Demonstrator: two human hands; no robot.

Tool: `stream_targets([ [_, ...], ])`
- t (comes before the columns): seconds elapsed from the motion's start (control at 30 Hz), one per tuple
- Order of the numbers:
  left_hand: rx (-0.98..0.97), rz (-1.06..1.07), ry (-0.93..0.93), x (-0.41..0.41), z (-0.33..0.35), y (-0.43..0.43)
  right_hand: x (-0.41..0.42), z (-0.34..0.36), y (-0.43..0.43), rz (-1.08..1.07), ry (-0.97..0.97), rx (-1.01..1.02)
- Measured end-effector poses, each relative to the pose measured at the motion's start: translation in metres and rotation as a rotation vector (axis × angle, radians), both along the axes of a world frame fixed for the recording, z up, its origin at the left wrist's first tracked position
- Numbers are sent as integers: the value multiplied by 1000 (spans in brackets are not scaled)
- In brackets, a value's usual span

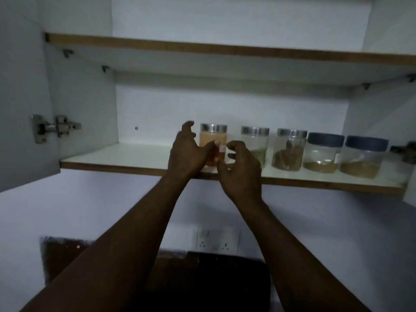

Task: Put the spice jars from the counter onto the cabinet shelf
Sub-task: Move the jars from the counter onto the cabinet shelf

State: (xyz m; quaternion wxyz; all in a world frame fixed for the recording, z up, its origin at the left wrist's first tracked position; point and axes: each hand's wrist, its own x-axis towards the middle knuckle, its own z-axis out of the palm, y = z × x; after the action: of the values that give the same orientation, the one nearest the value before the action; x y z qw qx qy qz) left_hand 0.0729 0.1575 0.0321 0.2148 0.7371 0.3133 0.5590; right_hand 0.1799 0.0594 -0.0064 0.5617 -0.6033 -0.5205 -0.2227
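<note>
Several spice jars stand in a row on the lower cabinet shelf point(112, 165). Leftmost is a silver-lidded jar of orange powder point(213, 137), upright on the shelf near its front edge. My left hand point(186, 154) is at that jar's left side with fingers spread and the thumb across its front. On the jar's right, my right hand point(242, 170) has its fingers curled loosely and apart, holding nothing. To the right stand a silver-lidded jar with greenish contents point(256, 140), a jar of brown leaves point(289, 154) and two blue-lidded jars point(324, 154) point(363, 158).
The left half of the lower shelf is bare. An upper shelf point(202, 47) hangs above. The open left door carries a metal hinge point(55, 128); another hinge point(405, 152) sits at the shelf's right end. Below on the wall are a socket plate point(217, 240) and a dark surface point(202, 278).
</note>
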Motion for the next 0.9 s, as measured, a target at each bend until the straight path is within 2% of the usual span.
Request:
stream_targets([
  [0.1,228,111,-116,-18,-30,-24,-13,-36,-16,60,-42,188],
  [0.17,322,106,-180,-32,-66,-43,-24,-74,-26,78,-24,155],
  [0.23,341,82,-120,-44,-114,-54,-33,-118,-28,129,46,37],
  [0.3,262,21,-44,-53,-161,-66,-41,-156,-34,149,91,-50],
  [0.4,46,-47,75,-68,-236,-81,-54,-210,-42,183,120,-148],
  [0.5,-101,-112,97,-85,-292,-98,-61,-257,-55,221,152,-345],
  [0.67,-314,-129,219,-101,-360,-115,-68,-322,-78,253,176,-644],
  [0.8,-385,-106,401,-106,-403,-122,-68,-369,-89,246,140,-816],
  [0.9,-488,-173,535,-108,-436,-124,-67,-402,-96,197,146,-976],
])
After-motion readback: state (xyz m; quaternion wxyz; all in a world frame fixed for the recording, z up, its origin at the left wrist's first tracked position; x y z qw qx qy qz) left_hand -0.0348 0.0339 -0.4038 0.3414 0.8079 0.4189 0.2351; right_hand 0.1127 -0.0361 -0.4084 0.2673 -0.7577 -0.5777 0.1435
